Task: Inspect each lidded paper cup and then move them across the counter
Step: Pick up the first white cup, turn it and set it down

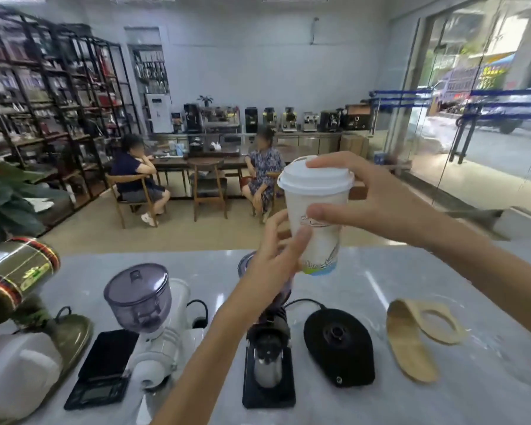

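A white paper cup (316, 207) with a white plastic lid and a blue-green band at its base is held up in the air above the grey counter (380, 271). My right hand (377, 197) grips its upper part, one finger on the lid, the thumb across the side. My left hand (276, 253) holds the lower part from the left, fingers against the wall near the base. The cup stands nearly upright. No other lidded cup shows in this view.
On the counter stand a white grinder with a clear hopper (141, 305), a black grinder (269, 360) behind my left forearm, a black scale (101, 372), a black kettle base (339, 348) and a cardboard cup carrier (411, 335). Two people sit at a table (196, 162) beyond.
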Motion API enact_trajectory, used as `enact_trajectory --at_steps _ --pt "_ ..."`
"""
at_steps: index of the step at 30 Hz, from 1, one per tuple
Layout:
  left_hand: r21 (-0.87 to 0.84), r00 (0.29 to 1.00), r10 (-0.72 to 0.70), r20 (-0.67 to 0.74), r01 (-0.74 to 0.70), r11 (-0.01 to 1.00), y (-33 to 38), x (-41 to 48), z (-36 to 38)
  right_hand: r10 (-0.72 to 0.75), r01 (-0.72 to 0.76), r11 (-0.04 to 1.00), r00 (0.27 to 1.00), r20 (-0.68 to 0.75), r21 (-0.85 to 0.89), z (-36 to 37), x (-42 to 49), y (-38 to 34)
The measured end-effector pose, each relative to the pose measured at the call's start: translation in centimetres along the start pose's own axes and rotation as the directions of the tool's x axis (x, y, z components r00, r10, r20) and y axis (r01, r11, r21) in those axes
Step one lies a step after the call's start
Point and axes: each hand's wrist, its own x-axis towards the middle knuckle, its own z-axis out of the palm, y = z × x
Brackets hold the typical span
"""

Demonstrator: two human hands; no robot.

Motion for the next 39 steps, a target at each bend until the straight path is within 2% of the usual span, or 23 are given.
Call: enact_trajectory --at_steps 2,4,6,7,8,11,16,18,20,22,25,27,28,30,32,34,35,39 --pt "-0.325 0.989 -0.147 0.024 0.146 0.934 0.9 2.2 1.8 -0.020 0.019 0.998 1.000 0.012 0.053 -3.8 1.7 -1.4" --pt "-0.608 0.967 -0.183 0.178 0.255 0.752 2.1 4.0 3.5 -0.056 0.054 0.997 0.998 0.040 0.054 -7.0 3.2 -2.7" --pt "-0.779 0.937 -0.068 0.342 0.323 0.537 4.1 5.2 4.7 -0.092 0.087 0.992 0.994 0.052 0.090 -9.4 4.3 -3.5" --pt "-0.822 0.926 -0.004 0.379 0.339 0.457 5.2 5.7 5.3 -0.102 0.096 0.989 0.993 0.050 0.114 -10.3 4.7 -3.8" --pt "-0.843 0.922 0.034 0.386 0.337 0.420 6.2 6.1 5.8 -0.109 0.102 0.987 0.993 0.048 0.126 -11.0 5.1 -4.0" --pt "-0.844 0.928 0.038 0.371 0.320 0.431 8.0 7.3 7.5 -0.116 0.109 0.987 0.992 0.050 0.121 -12.5 5.5 -4.3" --pt "-0.829 0.906 0.021 0.423 0.378 0.411 8.1 8.6 8.5 -0.102 0.092 0.981 0.994 0.049 0.172 -14.0 5.8 -2.8" --pt "-0.842 0.930 0.012 0.367 0.327 0.429 7.7 9.1 8.9 -0.084 0.069 0.976 0.994 0.068 0.205 -14.2 6.0 -2.0" --pt "-0.858 0.977 0.018 0.213 0.178 0.482 7.0 9.8 9.6 -0.064 0.049 0.973 0.996 0.059 0.226 -14.1 6.2 -1.3" --pt "-0.793 0.997 0.069 -0.020 -0.058 0.607 6.7 10.4 10.6 -0.047 0.047 0.976 0.999 -0.004 0.214 -13.6 6.3 -0.8" --pt "-0.549 0.925 0.225 -0.306 -0.364 0.752 6.3 10.5 12.1 -0.033 0.051 0.986 0.993 -0.110 0.161 -12.3 6.3 -0.5" --pt "-0.438 0.876 0.282 -0.391 -0.446 0.780 6.0 10.5 12.9 -0.057 0.080 0.989 0.981 -0.184 0.125 -11.9 6.5 -0.8" --pt "-0.435 0.871 0.290 -0.396 -0.456 0.776 5.9 10.5 13.0 -0.076 0.101 0.989 0.975 -0.211 0.111 -12.0 6.7 -0.9" --pt "-0.563 0.914 0.242 -0.325 -0.393 0.728 6.1 10.3 12.7 -0.100 0.121 0.988 0.975 -0.200 0.095 -12.6 7.2 -1.2" --pt "-0.758 0.984 0.151 -0.099 -0.173 0.628 6.5 10.3 11.8 -0.095 0.107 0.989 0.989 -0.116 0.101 -13.5 7.6 -1.2" --pt "-0.849 0.981 0.120 0.155 0.070 0.523 7.0 10.2 10.8 -0.080 0.084 0.989 0.996 -0.030 0.122 -14.2 7.9 -0.9" --pt "-0.862 0.966 0.117 0.229 0.145 0.485 7.1 10.2 10.4 -0.072 0.071 0.987 0.997 0.001 0.143 -14.4 8.1 -0.6" --pt "-0.868 0.964 0.088 0.253 0.185 0.462 7.2 10.1 10.3 -0.072 0.057 0.972 0.996 0.059 0.228 -14.4 8.1 0.3"
